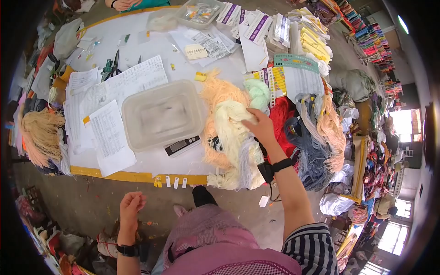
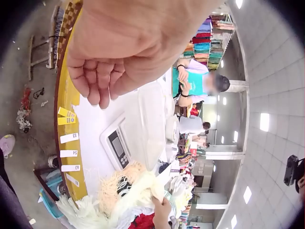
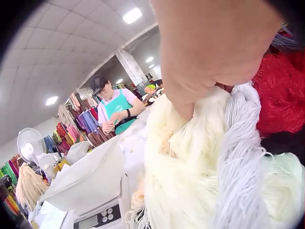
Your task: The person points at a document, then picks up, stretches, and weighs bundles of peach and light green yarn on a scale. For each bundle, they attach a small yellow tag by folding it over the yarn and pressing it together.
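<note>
My right hand (image 1: 262, 127) pinches the top of a cream yarn hank (image 1: 228, 120) that lies over peach yarn on the table's right part; in the right wrist view its fingers press into the cream strands (image 3: 186, 157). Pale grey-lilac yarn (image 3: 240, 157) hangs beside it, with red yarn (image 3: 281, 95) further right. My left hand (image 1: 132, 206) is held in the air off the table's front edge, fingers loosely bent and holding nothing. A translucent plastic tub (image 1: 161, 114) sits on a digital scale (image 1: 182, 145), left of the yarn.
Written sheets (image 1: 112, 137) and scissors (image 1: 114, 64) lie on the left. Card stacks (image 1: 259, 27) and a clear box (image 1: 199, 13) stand at the back. Small tags (image 1: 176, 182) line the yellow front edge (image 1: 110, 173). A person in a teal apron (image 3: 119, 107) is across the table.
</note>
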Motion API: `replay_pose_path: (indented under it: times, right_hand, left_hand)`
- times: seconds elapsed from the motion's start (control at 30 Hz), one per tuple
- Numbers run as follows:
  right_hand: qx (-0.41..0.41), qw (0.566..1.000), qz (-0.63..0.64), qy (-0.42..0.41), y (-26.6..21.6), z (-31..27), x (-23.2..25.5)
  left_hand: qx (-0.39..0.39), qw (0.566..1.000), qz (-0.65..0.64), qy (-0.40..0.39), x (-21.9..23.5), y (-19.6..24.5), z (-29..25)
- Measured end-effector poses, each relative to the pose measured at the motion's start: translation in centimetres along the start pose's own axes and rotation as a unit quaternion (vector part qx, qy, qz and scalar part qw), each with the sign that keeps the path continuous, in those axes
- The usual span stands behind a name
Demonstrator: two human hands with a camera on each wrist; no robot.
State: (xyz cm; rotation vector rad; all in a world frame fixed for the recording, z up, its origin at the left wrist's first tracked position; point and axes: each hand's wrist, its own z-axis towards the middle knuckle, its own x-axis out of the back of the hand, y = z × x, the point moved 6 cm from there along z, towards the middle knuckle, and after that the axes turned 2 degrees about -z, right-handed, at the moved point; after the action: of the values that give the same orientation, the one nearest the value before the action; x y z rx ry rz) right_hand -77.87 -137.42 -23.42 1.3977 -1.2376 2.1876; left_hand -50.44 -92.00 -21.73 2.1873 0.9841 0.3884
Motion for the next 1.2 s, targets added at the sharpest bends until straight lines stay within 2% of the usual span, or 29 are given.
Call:
replay_pose_path:
  times: [0.03,0.07,0.1,0.13,0.17,0.2,0.27,0.3,0.37,0.4,0.47,0.5,0.53,0.57,0.6,0.63,0.7,0.73,0.8,0.83,0.93,1.0,1.03,1.1,1.17,1.2]
  right_hand:
    - [-0.117,0.987,0.111,0.018,2.2,0.6,0.1]
    - [-0.23,0.947,0.219,0.033,4.2,1.0,-0.1]
    - [-0.169,0.975,0.107,0.095,4.0,2.7,1.7]
    - [-0.096,0.985,-0.007,0.145,5.3,4.5,2.0]
    - [-0.02,0.974,-0.119,0.192,7.0,6.2,1.6]
    - [-0.019,0.975,-0.114,0.191,8.9,7.5,1.2]
    - [0.05,0.941,-0.3,0.148,10.1,9.7,-0.7]
    - [0.053,0.943,-0.295,0.145,8.8,10.3,-0.3]
    - [-0.114,0.949,-0.288,-0.056,8.9,11.3,0.2]
    - [-0.111,0.95,-0.287,-0.056,8.6,11.5,0.8]
    - [-0.1,0.98,-0.151,0.084,7.7,11.5,4.1]
    - [-0.055,0.977,-0.059,0.198,6.8,10.6,5.7]
    - [-0.048,0.977,-0.061,0.201,6.5,10.6,7.0]
    - [-0.1,0.972,0.076,0.2,6.4,10.5,8.6]
    - [-0.149,0.946,0.212,0.195,5.8,10.5,10.2]
    - [-0.144,0.946,0.212,0.198,4.2,10.6,12.3]
    - [-0.214,0.872,0.369,0.241,1.7,9.7,16.7]
    - [-0.208,0.872,0.369,0.246,1.0,9.5,18.7]
    - [-0.041,0.883,0.373,0.284,-3.0,9.8,23.8]
    - [-0.031,0.882,0.373,0.288,-4.9,9.5,25.4]
    - [0.044,0.887,0.329,0.322,-14.8,6.9,29.6]
    - [0.057,0.92,0.254,0.293,-20.6,5.1,30.4]
    - [0.067,0.918,0.258,0.293,-23.6,3.9,30.4]
    - [0.083,0.942,0.174,0.274,-30.1,1.7,29.6]
    - [0.118,0.947,0.178,0.24,-36.2,-0.4,27.7]
    - [0.144,0.951,0.176,0.208,-39.3,-1.3,26.2]
  left_hand:
    - [-0.001,1.0,0.0,0.001,0.2,-0.1,0.1]
    - [0.0,1.0,-0.002,0.003,0.4,-0.4,0.2]
    - [0.0,1.0,-0.002,0.006,0.5,-0.5,0.2]
    - [-0.002,1.0,-0.002,0.008,0.5,-0.4,0.2]
    - [0.001,1.0,0.003,0.004,0.4,-0.2,0.0]
    - [0.005,1.0,0.008,0.002,0.4,-0.2,-0.1]
    - [0.008,1.0,0.009,0.018,0.7,-0.3,-0.3]
    - [0.011,1.0,0.01,0.027,1.0,-0.4,-0.5]
    - [0.011,0.999,0.009,0.038,1.6,-0.6,-0.9]
    - [0.007,0.999,0.005,0.042,1.9,-0.6,-1.0]
    - [0.009,0.999,-0.004,0.044,2.4,-0.9,-1.3]
    - [0.01,0.999,-0.011,0.043,2.6,-1.0,-1.4]
    - [0.005,0.999,-0.017,0.042,2.9,-1.1,-1.5]
    - [0.0,0.999,-0.02,0.034,3.2,-1.1,-1.6]
    - [-0.005,0.999,-0.022,0.026,3.4,-1.1,-1.7]
    - [-0.01,0.999,-0.025,0.025,3.6,-1.0,-1.8]
    - [-0.025,0.999,-0.016,0.025,3.9,-0.8,-2.3]
    - [-0.031,0.999,-0.017,0.021,4.2,-0.7,-2.6]
    - [-0.045,0.999,-0.02,0.013,4.6,-0.4,-3.3]
    - [-0.054,0.998,-0.024,0.012,4.8,-0.2,-3.7]
    - [-0.108,0.994,-0.016,-0.001,5.3,1.0,-5.1]
    - [-0.208,0.978,-0.006,-0.018,5.3,3.5,-6.7]
    - [-0.216,0.976,-0.01,-0.012,5.3,4.5,-7.6]
    - [-0.383,0.922,0.048,-0.009,4.2,8.8,-10.8]
    - [-0.482,0.867,0.123,-0.002,2.2,13.3,-15.7]
    - [-0.59,0.792,0.157,0.006,1.0,15.9,-19.4]
